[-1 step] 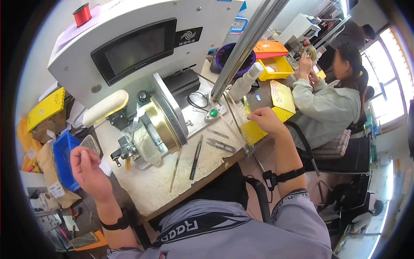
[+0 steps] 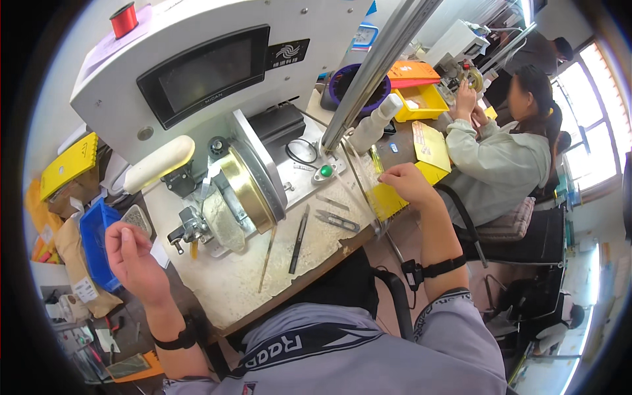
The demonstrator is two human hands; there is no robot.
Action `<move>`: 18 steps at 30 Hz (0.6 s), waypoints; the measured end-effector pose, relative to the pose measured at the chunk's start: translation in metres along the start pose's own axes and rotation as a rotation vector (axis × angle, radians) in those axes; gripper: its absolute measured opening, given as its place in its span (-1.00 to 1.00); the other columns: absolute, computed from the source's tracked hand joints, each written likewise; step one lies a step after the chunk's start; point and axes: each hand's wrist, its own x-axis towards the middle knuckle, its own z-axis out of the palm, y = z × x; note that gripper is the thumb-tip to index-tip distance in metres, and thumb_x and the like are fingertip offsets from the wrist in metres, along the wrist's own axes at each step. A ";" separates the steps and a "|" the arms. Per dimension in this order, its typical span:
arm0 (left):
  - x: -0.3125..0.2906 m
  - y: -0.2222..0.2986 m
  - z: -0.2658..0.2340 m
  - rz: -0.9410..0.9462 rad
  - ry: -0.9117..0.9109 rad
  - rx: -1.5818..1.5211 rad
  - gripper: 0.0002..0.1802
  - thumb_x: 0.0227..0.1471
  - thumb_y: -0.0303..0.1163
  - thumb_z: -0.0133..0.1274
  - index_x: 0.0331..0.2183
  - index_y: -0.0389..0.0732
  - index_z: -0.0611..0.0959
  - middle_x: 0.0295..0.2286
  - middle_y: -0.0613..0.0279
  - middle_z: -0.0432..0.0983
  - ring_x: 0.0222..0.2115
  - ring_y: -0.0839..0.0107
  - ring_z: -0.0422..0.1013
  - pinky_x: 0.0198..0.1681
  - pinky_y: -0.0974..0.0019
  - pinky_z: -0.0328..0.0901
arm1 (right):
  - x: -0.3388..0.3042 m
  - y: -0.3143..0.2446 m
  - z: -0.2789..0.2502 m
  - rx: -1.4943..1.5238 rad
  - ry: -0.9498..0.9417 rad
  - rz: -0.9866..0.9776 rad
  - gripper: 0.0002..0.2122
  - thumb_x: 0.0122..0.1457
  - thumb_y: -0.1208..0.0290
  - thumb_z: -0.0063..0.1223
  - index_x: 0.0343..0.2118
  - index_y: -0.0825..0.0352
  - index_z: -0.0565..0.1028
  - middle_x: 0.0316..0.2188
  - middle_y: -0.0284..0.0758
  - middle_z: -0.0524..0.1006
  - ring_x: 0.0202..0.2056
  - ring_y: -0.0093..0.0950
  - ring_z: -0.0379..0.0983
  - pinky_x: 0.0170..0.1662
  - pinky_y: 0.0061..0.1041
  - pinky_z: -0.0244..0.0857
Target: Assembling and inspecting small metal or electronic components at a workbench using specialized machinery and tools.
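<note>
My left hand [image 2: 139,263] is raised beside the blue bin [image 2: 99,238], left of the machine, with its fingers curled in and their tips pressed together. If a fine thing is between them, it is too small to see. Over the yellow sheet [image 2: 390,199] at the right, my right hand [image 2: 411,184] is closed in a pinch of thumb and forefinger; what it grips, if anything, cannot be made out. Between the hands stands the machine's brass-coloured wheel [image 2: 245,187], with a metal clamp [image 2: 192,227] in front of it. Neither hand touches the machine.
Thread snips [image 2: 338,221], a black pen-like tool [image 2: 299,239] and a thin stick [image 2: 268,259] lie on the worn bench top [image 2: 230,289]. A slanting metal post [image 2: 375,76] and a white bottle [image 2: 377,125] stand at the right. Another person [image 2: 510,151] sits beyond them.
</note>
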 end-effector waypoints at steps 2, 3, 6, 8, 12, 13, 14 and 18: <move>0.003 -0.005 -0.003 0.008 0.006 -0.034 -0.88 0.26 -0.43 -0.08 -0.30 -0.25 0.49 -0.50 0.34 0.33 -0.48 0.59 0.19 -0.37 0.47 0.09 | -0.001 0.006 -0.001 0.057 0.003 0.022 -0.75 0.13 0.35 0.19 -0.30 0.50 0.64 -0.47 -0.28 0.60 -0.40 -0.53 0.47 -0.28 -0.47 0.35; 0.004 -0.007 -0.004 0.026 0.012 -0.068 -0.89 0.26 -0.44 -0.09 -0.29 -0.26 0.49 -0.49 0.32 0.33 -0.47 0.58 0.19 -0.37 0.46 0.09 | -0.001 0.009 -0.001 0.054 0.003 0.028 -0.75 0.13 0.35 0.19 -0.30 0.50 0.64 -0.47 -0.28 0.60 -0.40 -0.53 0.47 -0.28 -0.47 0.35; 0.004 -0.013 -0.008 0.068 0.019 -0.108 -0.88 0.27 -0.46 -0.11 -0.26 -0.28 0.49 -0.48 0.30 0.32 -0.46 0.54 0.18 -0.35 0.43 0.09 | -0.002 0.015 -0.001 0.097 -0.010 0.056 -0.76 0.15 0.36 0.18 -0.26 0.47 0.64 -0.42 -0.31 0.61 -0.36 -0.55 0.46 -0.25 -0.50 0.35; 0.005 -0.014 -0.010 0.094 0.004 -0.117 -0.88 0.27 -0.46 -0.12 -0.26 -0.29 0.49 -0.47 0.28 0.31 -0.46 0.53 0.17 -0.35 0.42 0.09 | -0.003 0.015 0.001 0.103 -0.037 0.043 -0.75 0.16 0.36 0.17 -0.24 0.48 0.63 -0.40 -0.32 0.61 -0.35 -0.56 0.46 -0.23 -0.52 0.35; 0.004 -0.013 -0.011 0.151 -0.030 -0.131 -0.87 0.28 -0.47 -0.14 -0.25 -0.31 0.48 -0.47 0.26 0.29 -0.46 0.51 0.14 -0.36 0.39 0.07 | -0.003 0.014 0.005 0.126 -0.028 0.009 -0.75 0.16 0.36 0.16 -0.24 0.48 0.63 -0.41 -0.32 0.60 -0.34 -0.56 0.46 -0.22 -0.52 0.35; 0.004 -0.013 -0.011 0.150 -0.030 -0.132 -0.87 0.28 -0.47 -0.14 -0.25 -0.31 0.48 -0.47 0.26 0.29 -0.46 0.51 0.14 -0.36 0.39 0.07 | -0.004 0.010 0.006 0.092 -0.035 0.002 -0.75 0.16 0.37 0.16 -0.24 0.48 0.63 -0.42 -0.32 0.59 -0.34 -0.56 0.46 -0.23 -0.52 0.35; 0.003 -0.014 -0.012 0.148 -0.041 -0.144 -0.87 0.28 -0.47 -0.15 -0.25 -0.31 0.48 -0.48 0.26 0.28 -0.46 0.50 0.13 -0.36 0.39 0.06 | -0.005 0.006 0.006 0.057 -0.041 -0.006 -0.75 0.16 0.37 0.16 -0.24 0.48 0.63 -0.43 -0.32 0.59 -0.35 -0.55 0.46 -0.23 -0.52 0.35; 0.002 -0.015 -0.015 0.159 -0.085 -0.168 -0.87 0.28 -0.48 -0.16 -0.25 -0.32 0.47 -0.49 0.27 0.25 -0.46 0.50 0.11 -0.36 0.38 0.05 | -0.006 -0.003 0.007 -0.005 -0.054 0.007 -0.76 0.16 0.36 0.15 -0.25 0.48 0.62 -0.43 -0.32 0.58 -0.35 -0.55 0.45 -0.25 -0.51 0.35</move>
